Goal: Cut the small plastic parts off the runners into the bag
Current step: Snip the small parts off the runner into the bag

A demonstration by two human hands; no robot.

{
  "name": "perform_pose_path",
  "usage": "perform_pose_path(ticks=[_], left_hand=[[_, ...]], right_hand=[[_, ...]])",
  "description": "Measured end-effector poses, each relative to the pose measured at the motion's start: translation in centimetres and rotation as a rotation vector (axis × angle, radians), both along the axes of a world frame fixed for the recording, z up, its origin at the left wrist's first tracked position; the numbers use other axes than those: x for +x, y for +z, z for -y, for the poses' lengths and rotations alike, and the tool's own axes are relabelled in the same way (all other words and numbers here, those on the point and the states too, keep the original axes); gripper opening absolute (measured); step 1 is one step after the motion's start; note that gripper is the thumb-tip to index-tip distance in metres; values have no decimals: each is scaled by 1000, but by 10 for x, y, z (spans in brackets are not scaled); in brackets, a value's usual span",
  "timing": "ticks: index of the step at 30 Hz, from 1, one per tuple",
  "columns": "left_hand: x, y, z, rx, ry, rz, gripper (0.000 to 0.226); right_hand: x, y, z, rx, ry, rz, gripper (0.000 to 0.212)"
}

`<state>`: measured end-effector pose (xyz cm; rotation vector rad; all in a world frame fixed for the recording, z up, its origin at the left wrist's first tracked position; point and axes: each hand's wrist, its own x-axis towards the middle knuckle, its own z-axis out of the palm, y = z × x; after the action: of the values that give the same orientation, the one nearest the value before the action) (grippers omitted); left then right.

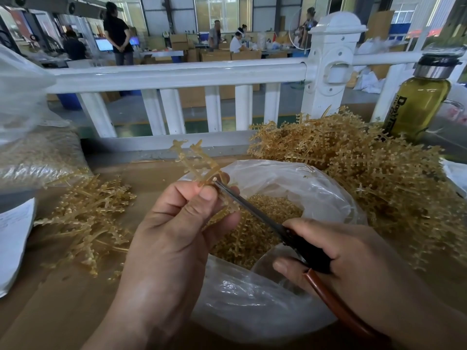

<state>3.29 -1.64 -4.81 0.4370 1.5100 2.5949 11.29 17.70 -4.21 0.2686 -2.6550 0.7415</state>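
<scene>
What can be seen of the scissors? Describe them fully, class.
The scissors have slim dark metal blades, a black middle and a red-brown handle loop. The right hand grips the handle. The blades slant up and left over the open bag. They look almost closed, and their tip meets the runner pinched by the left hand.

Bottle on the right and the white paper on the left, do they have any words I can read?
"Don't Ta…": black letters running down the side of the bottle; the letters after that are too blurred to read.
A smaller line of print beside it on the bottle: too blurred to read.
Faint print on the paper at the left edge: too blurred to read.
</scene>
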Motion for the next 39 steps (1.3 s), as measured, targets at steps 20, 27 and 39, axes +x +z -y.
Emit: perform_pose_path(ticks=[20, 27, 39], left_hand=[[-3, -4, -1, -14, 24, -37, 9], [-3, -2, -1, -8, 25, -26, 10], [-2, 0, 0, -1, 14, -20, 12]], right_hand=[[-2, -3, -1, 76, -27, -42, 34], [-4, -5, -2, 73, -8, -63, 32], [-3, -1, -2, 59, 11, -70, 30]])
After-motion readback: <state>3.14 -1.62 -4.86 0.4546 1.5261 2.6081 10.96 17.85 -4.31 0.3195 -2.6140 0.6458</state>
